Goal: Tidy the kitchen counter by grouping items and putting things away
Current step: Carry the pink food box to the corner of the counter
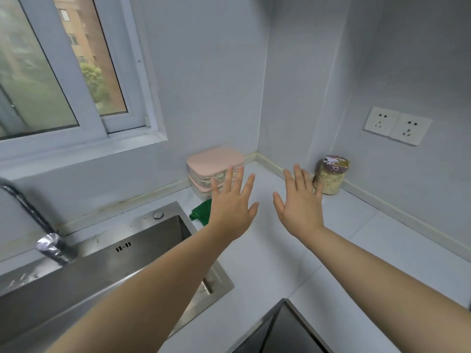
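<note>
Both hands are stretched out over the white counter (pixel 267 250), fingers spread, holding nothing. My left hand (pixel 232 207) hovers in front of a pink lidded box (pixel 214 161) that stands against the back wall. It partly covers the box's lower front and a green cloth (pixel 201 212) lying beside the sink. My right hand (pixel 300 207) is just left of a glass jar (pixel 332 178) of pale grains with a patterned lid, near the right wall. Its fingertips overlap the jar's left edge in the view.
A steel sink (pixel 122 253) with a dark faucet (pixel 38 220) fills the left. A window (pixel 63 72) sits above it. A black cooktop corner (pixel 283 329) shows at the bottom. Two wall sockets (pixel 397 126) are on the right wall.
</note>
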The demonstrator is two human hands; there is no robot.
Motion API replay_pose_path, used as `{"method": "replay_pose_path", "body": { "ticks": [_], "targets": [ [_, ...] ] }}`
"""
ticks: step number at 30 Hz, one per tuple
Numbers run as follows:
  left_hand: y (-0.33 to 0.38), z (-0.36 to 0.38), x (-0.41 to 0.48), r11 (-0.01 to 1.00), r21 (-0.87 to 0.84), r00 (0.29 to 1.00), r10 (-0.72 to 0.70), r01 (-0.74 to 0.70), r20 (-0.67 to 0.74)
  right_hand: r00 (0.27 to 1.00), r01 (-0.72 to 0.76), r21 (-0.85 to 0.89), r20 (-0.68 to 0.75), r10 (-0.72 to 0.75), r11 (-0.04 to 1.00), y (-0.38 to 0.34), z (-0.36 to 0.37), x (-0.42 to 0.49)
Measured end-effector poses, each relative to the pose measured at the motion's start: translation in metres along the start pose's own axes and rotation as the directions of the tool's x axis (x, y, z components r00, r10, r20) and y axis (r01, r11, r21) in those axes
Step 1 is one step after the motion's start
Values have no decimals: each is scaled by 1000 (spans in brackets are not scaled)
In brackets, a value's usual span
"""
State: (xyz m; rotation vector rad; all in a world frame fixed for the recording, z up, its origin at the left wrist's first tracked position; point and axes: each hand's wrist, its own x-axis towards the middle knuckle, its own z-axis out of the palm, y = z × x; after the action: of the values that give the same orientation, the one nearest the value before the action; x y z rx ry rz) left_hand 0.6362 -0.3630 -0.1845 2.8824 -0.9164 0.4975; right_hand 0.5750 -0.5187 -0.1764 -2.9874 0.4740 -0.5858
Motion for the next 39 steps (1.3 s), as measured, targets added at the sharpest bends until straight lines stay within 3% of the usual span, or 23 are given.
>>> {"method": "replay_pose_path", "body": {
  "ticks": [19,27,29,30,32,34,36,39],
  "targets": [
    [-81,46,74,993,-34,991,-108,111,77,990,126,29,58,-127,992,-51,70,115],
    [-117,79,115,954,-178,966,-223,243,128,980,142,123,121,-157,982,-61,109,166],
    [-124,94,128,867,-333,927,-322,370,190,978,95,212,161,-131,973,-63,126,181],
    [-125,98,131,770,-451,893,-387,451,232,977,64,277,180,-117,959,-64,131,185],
    [-131,109,142,467,-679,802,-501,567,325,964,-54,434,257,-66,899,-68,145,199],
    [-137,114,148,222,-775,728,-560,591,395,947,-195,570,321,2,798,-69,155,212],
    [-146,122,155,98,-810,684,-599,578,416,925,-309,653,376,59,692,-71,161,229],
    [-157,133,167,-3,-802,613,-642,598,460,861,-462,679,497,107,570,-71,174,257]
  ]
}}
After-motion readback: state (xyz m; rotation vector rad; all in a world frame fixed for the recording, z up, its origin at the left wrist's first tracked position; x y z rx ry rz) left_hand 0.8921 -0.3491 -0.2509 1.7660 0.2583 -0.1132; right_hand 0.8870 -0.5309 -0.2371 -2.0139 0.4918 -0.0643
